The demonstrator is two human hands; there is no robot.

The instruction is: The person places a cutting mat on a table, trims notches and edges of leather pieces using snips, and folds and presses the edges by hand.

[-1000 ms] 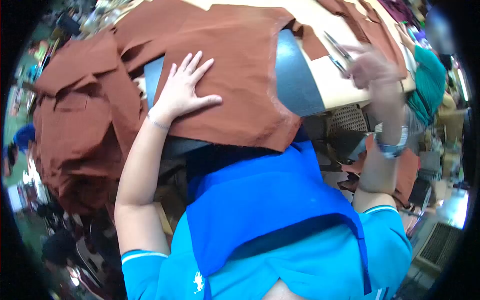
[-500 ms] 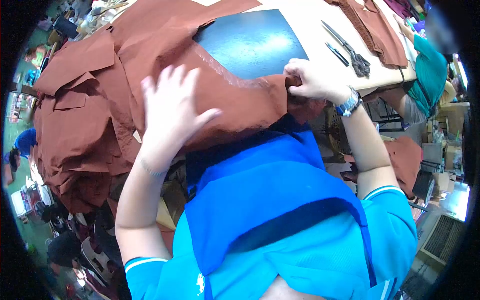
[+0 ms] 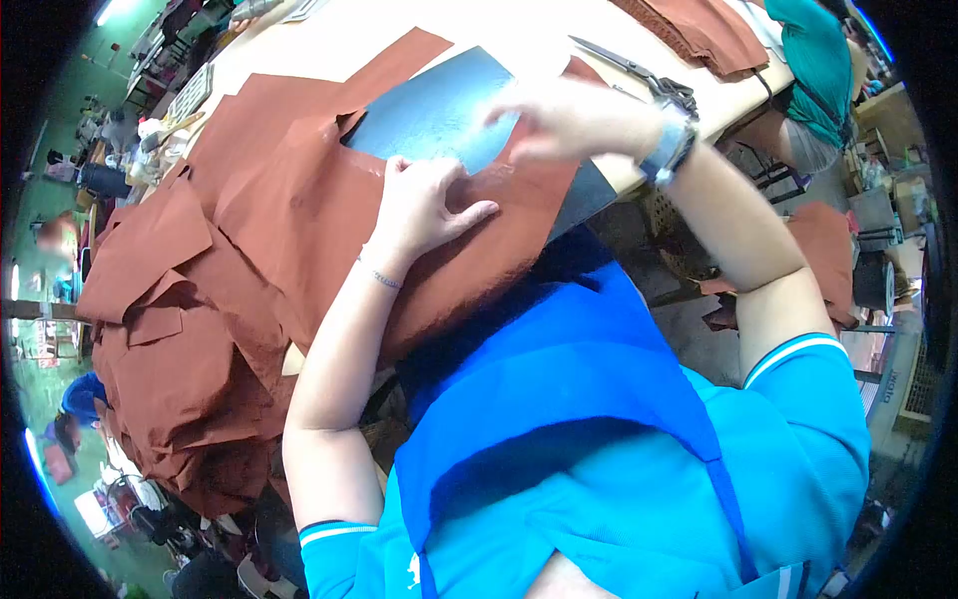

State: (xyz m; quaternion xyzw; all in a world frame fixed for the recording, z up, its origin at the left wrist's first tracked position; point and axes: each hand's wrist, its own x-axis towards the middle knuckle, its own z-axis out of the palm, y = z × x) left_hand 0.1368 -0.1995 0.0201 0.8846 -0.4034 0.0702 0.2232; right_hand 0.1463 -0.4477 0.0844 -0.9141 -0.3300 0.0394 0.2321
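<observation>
A large reddish-brown sheet, probably leather [image 3: 469, 270], drapes over the table's near edge, partly covering a dark, shiny board [image 3: 429, 105]. My left hand [image 3: 424, 205] presses down on the sheet near its cut edge, with the thumb stretched out to the side and the fingertips partly hidden. Over the right side of the board is my right hand [image 3: 569, 120], smeared by motion. A gap shows between its thumb and fingers, and I see nothing held in them.
More brown sheets [image 3: 190, 369] hang in a heap at the left. Dark scissors [image 3: 639, 70] lie on the pale table [image 3: 539, 25] behind my right hand. Folded brown pieces [image 3: 699, 35] lie at the far right, beside a person in a green top [image 3: 813, 80].
My right hand has let go of the sheet's right edge and lifted above the board. My left hand has come down onto the sheet, farther right. The camera view has shifted.
</observation>
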